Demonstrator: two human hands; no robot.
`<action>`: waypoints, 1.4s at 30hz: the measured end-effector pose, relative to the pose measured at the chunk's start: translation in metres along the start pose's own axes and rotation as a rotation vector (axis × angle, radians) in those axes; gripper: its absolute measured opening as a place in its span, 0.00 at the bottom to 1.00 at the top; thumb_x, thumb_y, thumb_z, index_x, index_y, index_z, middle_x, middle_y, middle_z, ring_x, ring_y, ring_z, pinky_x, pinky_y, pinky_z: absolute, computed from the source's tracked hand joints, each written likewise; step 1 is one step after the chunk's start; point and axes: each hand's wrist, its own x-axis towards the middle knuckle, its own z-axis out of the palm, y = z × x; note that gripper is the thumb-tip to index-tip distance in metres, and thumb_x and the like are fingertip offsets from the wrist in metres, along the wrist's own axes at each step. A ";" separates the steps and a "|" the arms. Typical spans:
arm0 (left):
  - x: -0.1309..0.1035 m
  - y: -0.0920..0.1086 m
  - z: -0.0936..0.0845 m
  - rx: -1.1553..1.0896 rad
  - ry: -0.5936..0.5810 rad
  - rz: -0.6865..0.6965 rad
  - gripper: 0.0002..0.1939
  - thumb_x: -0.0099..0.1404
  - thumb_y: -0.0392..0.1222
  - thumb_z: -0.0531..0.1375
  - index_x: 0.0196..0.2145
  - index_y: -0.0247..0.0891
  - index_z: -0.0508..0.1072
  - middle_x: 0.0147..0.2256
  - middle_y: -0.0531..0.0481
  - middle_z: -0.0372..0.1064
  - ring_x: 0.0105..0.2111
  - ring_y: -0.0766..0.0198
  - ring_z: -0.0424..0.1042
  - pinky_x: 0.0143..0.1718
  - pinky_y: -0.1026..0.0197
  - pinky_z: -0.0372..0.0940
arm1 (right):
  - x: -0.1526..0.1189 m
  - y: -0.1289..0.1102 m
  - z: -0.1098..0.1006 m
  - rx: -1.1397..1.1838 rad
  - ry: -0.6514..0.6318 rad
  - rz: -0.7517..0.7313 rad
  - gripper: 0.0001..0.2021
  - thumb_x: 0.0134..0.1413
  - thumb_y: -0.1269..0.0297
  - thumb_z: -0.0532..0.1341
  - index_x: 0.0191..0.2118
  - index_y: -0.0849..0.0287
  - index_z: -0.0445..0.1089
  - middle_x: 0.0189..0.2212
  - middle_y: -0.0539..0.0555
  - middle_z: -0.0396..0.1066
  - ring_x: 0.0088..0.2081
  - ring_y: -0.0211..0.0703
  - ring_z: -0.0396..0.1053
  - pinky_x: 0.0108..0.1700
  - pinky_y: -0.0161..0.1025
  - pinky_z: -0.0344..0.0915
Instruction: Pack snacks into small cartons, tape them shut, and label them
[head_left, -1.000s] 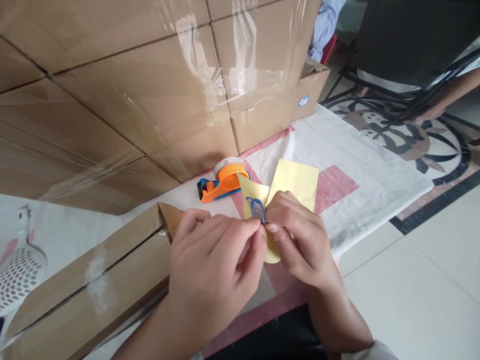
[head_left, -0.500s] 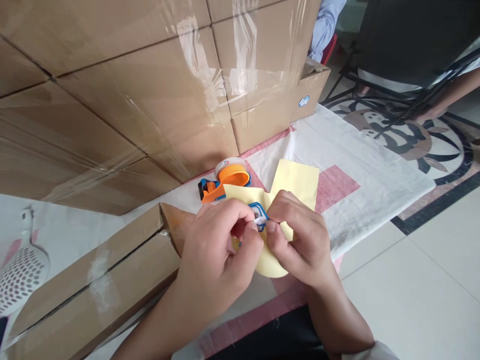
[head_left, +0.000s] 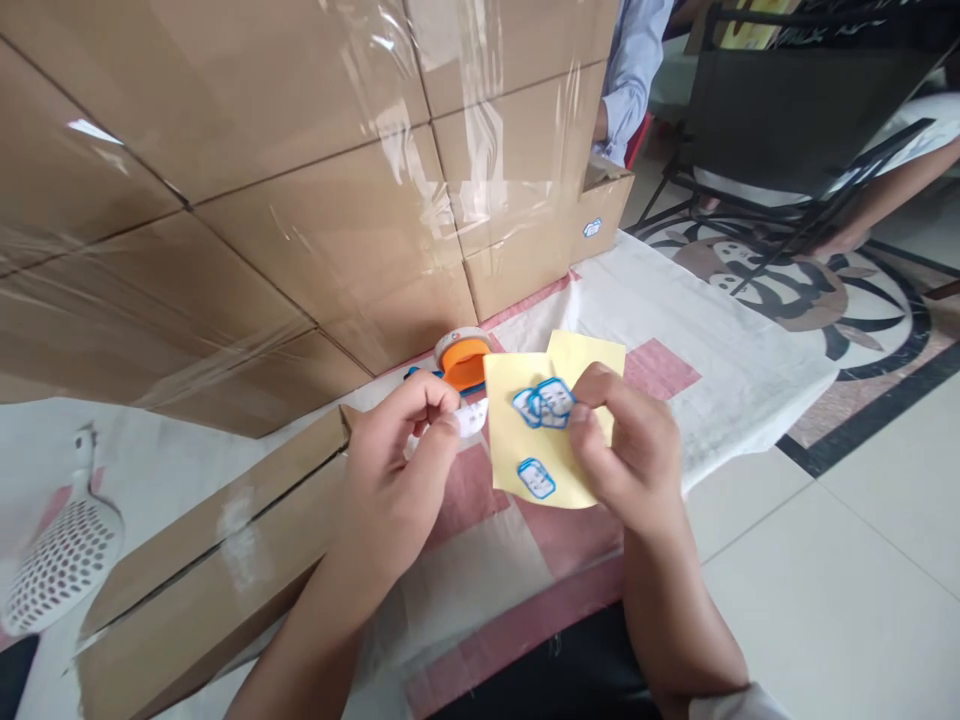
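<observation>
My left hand (head_left: 409, 455) pinches a small white slip (head_left: 472, 418) with faint dark marks between thumb and forefinger. To its right, my right hand (head_left: 626, 445) has thumb and forefinger closed at the right edge of a blue-bordered sticker (head_left: 556, 402). This sticker overlaps others on a yellow sheet (head_left: 506, 455). Whether these fingers also grip the sheet cannot be made out. Lower on that sheet is a separate blue-bordered sticker (head_left: 536, 478). Another yellow sheet (head_left: 592, 348) lies partly behind it. An orange tape dispenser (head_left: 463, 365) with a tape roll stands just beyond my left fingertips.
Taped cardboard boxes (head_left: 322, 210) form a wall across the back of the cloth-covered table (head_left: 720, 330). A long carton (head_left: 247, 540) lies at left, beside a white perforated ladle (head_left: 67, 550). A person's blue sleeve (head_left: 634, 75) and a black chair (head_left: 787, 110) are beyond.
My hands have moved apart, the left going left with the white slip. The yellow sheet has flattened out, and its stickers now show. The camera view has shifted slightly.
</observation>
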 end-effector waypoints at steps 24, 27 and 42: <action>-0.133 -0.029 -0.001 0.909 0.430 0.710 0.09 0.63 0.30 0.66 0.38 0.38 0.70 0.20 0.59 0.61 0.21 0.67 0.62 0.28 0.59 0.52 | -0.085 -0.074 0.039 0.428 -0.283 0.334 0.10 0.67 0.58 0.64 0.41 0.59 0.79 0.36 0.52 0.80 0.34 0.39 0.74 0.33 0.34 0.64; -0.138 -0.031 0.005 0.856 0.356 0.695 0.09 0.63 0.30 0.66 0.37 0.38 0.70 0.21 0.58 0.64 0.21 0.67 0.64 0.29 0.58 0.52 | -0.097 -0.080 0.049 0.484 -0.224 0.416 0.09 0.67 0.62 0.62 0.39 0.60 0.78 0.33 0.52 0.78 0.31 0.36 0.72 0.33 0.33 0.65; -0.134 -0.047 0.012 0.552 0.176 0.363 0.11 0.65 0.36 0.67 0.45 0.40 0.74 0.25 0.58 0.65 0.24 0.70 0.62 0.29 0.65 0.61 | -0.095 -0.029 0.040 0.316 -0.421 0.226 0.05 0.64 0.74 0.59 0.37 0.60 0.71 0.31 0.49 0.71 0.30 0.35 0.67 0.32 0.33 0.60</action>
